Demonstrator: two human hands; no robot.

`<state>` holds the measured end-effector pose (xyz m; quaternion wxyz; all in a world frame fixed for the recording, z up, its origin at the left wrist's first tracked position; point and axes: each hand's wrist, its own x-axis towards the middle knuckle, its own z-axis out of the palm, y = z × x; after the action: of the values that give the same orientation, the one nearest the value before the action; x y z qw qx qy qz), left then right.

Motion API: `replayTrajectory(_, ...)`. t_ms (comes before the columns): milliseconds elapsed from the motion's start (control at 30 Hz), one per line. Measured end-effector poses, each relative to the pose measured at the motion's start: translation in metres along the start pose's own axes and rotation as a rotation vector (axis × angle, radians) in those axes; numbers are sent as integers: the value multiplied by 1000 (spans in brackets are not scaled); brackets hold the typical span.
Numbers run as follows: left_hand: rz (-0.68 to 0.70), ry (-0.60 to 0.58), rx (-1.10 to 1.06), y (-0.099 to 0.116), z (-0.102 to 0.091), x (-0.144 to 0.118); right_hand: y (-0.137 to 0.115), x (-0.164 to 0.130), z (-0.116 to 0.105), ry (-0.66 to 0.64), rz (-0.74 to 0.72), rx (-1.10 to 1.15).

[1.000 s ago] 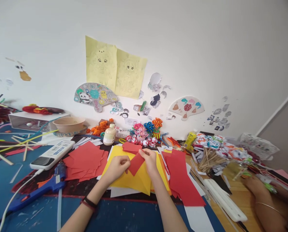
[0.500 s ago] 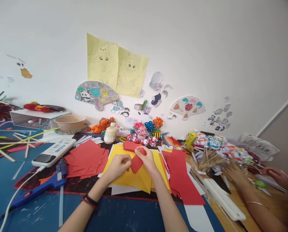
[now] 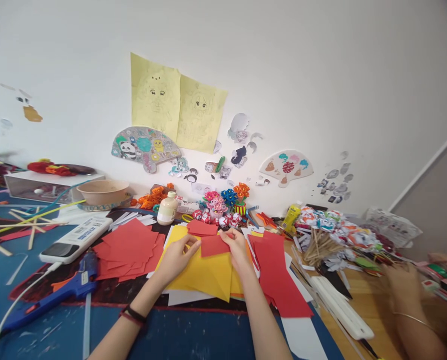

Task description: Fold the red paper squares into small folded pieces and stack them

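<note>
Hands on a red paper piece

Your left hand (image 3: 178, 255) pinches the left edge of a small red piece (image 3: 213, 245), and your right hand (image 3: 237, 247) grips its right edge, so the piece stretches flat between them. It sits just above the yellow sheets (image 3: 204, 275), which lie on the table (image 3: 193, 335) in front of you. A second small red piece (image 3: 202, 228) rests just beyond it. To your left lies a loose pile of red squares (image 3: 131, 247), and beside that a blue glue gun (image 3: 58, 292) and a white power strip (image 3: 76, 239). To your right a long red sheet (image 3: 279, 280) runs toward the table edge. A small bottle (image 3: 167, 209) and paper flowers (image 3: 223, 202) stand near the wall. At the far right another person's hand (image 3: 403, 285) rests on the wooden surface near a heap of printed paper bits (image 3: 336, 225); whether it holds anything you cannot tell.
</note>
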<state>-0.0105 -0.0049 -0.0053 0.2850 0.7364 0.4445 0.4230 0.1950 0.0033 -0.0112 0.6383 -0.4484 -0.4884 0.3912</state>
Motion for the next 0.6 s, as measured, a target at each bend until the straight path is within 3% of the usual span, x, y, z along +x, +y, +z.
replayTrajectory(100, 7, 1, -1, -7, 4, 2, -2, -4, 10, -41, -26, 14)
replayTrajectory(200, -2, 75, -32, -11, 2, 3, -5, -8, 15, -237, 25, -13)
replayTrajectory(300, -3, 50, -51, -10, -1, 3, -4, -11, 18, -422, 126, -53)
replayTrajectory(600, 43, -46, -24, 4, 5, -4, -2, -15, 28, -459, 48, -161)
